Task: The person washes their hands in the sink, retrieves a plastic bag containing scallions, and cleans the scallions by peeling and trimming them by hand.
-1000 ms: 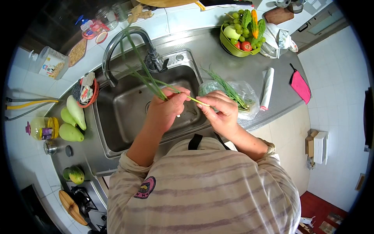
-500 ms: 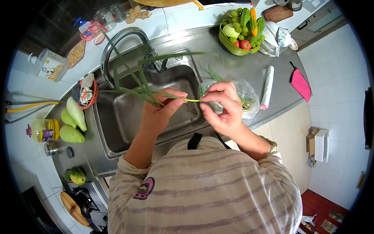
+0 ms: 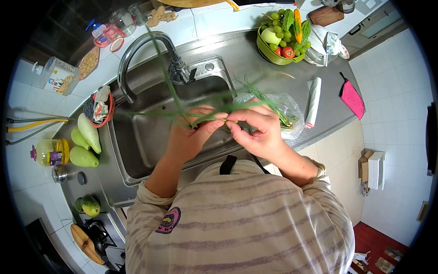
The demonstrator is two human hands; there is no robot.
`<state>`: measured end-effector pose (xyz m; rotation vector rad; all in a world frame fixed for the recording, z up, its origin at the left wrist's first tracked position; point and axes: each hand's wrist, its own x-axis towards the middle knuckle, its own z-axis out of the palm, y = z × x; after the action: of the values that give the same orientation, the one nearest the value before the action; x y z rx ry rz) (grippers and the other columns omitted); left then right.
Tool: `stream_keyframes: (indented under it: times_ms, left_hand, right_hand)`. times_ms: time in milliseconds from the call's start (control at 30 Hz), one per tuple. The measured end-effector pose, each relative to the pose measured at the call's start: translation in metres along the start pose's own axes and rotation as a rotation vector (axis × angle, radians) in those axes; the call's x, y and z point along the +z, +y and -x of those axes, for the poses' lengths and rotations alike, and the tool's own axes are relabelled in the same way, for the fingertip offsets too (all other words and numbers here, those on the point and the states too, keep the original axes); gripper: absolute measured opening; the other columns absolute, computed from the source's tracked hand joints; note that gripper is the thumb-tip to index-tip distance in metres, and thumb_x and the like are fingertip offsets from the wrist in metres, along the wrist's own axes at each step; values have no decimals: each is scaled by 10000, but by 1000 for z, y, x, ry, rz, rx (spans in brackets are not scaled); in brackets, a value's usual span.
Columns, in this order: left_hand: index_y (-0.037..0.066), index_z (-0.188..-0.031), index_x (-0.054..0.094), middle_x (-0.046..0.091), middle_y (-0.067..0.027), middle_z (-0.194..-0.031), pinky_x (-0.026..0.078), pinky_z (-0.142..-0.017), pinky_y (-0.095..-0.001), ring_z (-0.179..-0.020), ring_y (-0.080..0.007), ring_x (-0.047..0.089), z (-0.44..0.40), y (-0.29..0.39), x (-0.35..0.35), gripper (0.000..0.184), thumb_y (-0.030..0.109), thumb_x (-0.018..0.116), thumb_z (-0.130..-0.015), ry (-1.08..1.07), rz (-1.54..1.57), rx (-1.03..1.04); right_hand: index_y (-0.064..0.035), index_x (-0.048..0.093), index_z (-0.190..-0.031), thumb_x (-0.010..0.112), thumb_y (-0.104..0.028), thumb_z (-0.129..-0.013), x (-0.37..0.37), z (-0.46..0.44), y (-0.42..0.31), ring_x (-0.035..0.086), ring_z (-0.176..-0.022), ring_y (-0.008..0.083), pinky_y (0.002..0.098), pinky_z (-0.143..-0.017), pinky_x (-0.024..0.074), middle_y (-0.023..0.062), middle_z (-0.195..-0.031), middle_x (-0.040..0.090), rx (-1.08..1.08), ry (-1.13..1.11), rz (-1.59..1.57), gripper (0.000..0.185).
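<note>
Over the steel sink [image 3: 141,160], my left hand [image 3: 191,137] is closed on green onion stalks [image 3: 169,84], whose long leaves fan up and sideways, partly blurred. My right hand [image 3: 258,128] pinches the pale end of a stalk, its fingertips close to those of my left hand. Behind my right hand, more green onions [image 3: 269,102] lie on a clear plastic bag [image 3: 296,114] on the counter to the right of the sink.
A curved faucet [image 3: 125,68] rises behind the sink. A green basket [image 3: 273,57] of fruit and vegetables stands back right, near a white roll [image 3: 313,102]. Pale gourds [image 3: 88,132], an oil bottle [image 3: 50,151] and a red basket [image 3: 111,109] are at the left.
My right hand moved away from my left, then came back so the fingertips nearly meet. The onion leaves have swung about and now spread toward the right too.
</note>
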<state>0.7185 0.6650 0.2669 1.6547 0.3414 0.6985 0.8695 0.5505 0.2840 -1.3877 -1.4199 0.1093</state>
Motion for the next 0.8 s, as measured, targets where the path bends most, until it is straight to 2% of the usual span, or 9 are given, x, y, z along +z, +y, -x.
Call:
stream_keyframes:
  times_ms: [33,133,300,367,467,600,667,733,800]
  left_hand:
    - [5,-926,680,676,-96,-862,501,-692,-285,-810,-176,627,0,-1,-1,116,8,658,-812,-5,-121,80]
    - [16,-925,681,673,-100,-837,504,-673,-301,-798,-212,631,-6,0,-3,126,14,666,-800,-85,-124,195]
    - [23,-921,683,675,-96,-831,505,-673,-308,-790,-224,632,-6,-4,-4,116,22,661,-807,-101,-126,164]
    - [22,-920,683,675,-96,-840,505,-677,-304,-790,-214,633,-4,-7,-5,113,21,658,-810,-112,-144,154]
    - [21,-910,685,673,-89,-865,502,-692,-296,-798,-186,631,-2,-7,-4,93,24,651,-824,-94,-159,119]
    - [19,-927,674,667,-64,-860,494,-701,-270,-808,-151,621,-3,-3,-3,95,45,649,-838,-85,5,98]
    - [12,-933,668,665,-56,-847,492,-705,-262,-812,-147,618,-3,-3,-5,95,44,639,-847,-95,43,50]
    - [2,-931,634,614,-79,-877,373,-533,-227,-611,-90,489,-1,-7,-7,86,56,596,-877,-82,177,-69]
    - [-5,-943,614,605,-83,-858,340,-506,-227,-571,-79,445,1,-10,-8,102,77,573,-897,-76,207,-90]
  right_hand:
    - [-43,658,-791,718,-28,-666,-1,-1,-1,551,-639,231,323,-588,448,60,-721,605,-15,-23,-4,139]
    - [-35,664,-788,695,-20,-668,-1,-1,-4,554,-608,232,321,-573,456,58,-684,599,-3,-54,-8,125]
    - [-38,674,-801,673,8,-672,-5,1,2,564,-624,171,274,-547,434,56,-718,628,40,-158,15,137]
    - [-16,665,-804,671,6,-689,-6,0,-4,551,-635,100,217,-539,414,37,-678,606,287,-210,-118,117]
    - [-1,650,-808,650,8,-748,-3,2,-4,512,-641,42,179,-526,384,3,-677,579,392,-162,-271,61]
    - [-20,667,-809,662,-17,-741,4,13,7,507,-636,32,188,-518,395,-14,-702,550,565,-103,-472,68]
    - [-5,617,-853,581,6,-846,4,14,6,480,-662,40,183,-556,376,-12,-814,553,576,-88,-481,38]
    - [-6,610,-868,576,4,-853,3,13,4,480,-678,42,182,-576,375,-9,-835,548,559,-62,-570,38]
    - [-7,603,-884,572,2,-859,2,13,4,479,-693,45,181,-596,375,-6,-855,543,540,-36,-658,41]
